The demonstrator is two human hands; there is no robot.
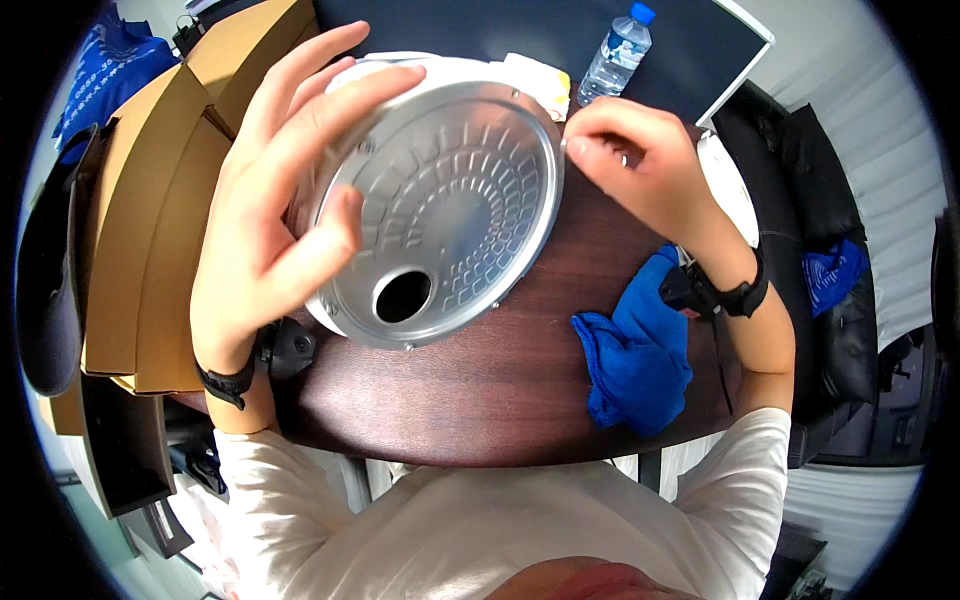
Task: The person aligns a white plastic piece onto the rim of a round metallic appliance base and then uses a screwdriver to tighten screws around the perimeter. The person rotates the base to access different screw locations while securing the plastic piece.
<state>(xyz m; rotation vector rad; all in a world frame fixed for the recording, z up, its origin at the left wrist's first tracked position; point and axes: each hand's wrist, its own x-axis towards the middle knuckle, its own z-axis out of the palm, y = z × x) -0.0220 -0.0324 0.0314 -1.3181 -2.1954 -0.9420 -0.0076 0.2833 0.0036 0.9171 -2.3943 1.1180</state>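
A round silver metal housing (470, 215) stands tilted on the table, its embossed face toward me. The face has a dark round hole low on its left side and small screws around the rim. My left hand (270, 190) is open at the housing's left side, fingers stretched toward the top rim and thumb apart in front of the face. Whether its fingertips touch the metal is hard to tell. Beside the right rim, my right hand (640, 165) is closed, thumb and index finger pinched together. Anything between those fingertips is too small to make out.
A blue cloth (640, 350) lies crumpled on the dark wooden table (450, 410) at right. A water bottle (615, 55) with a blue cap stands at the far side. Cardboard boxes (150, 220) rise along the left. A black sofa (830, 310) is at right.
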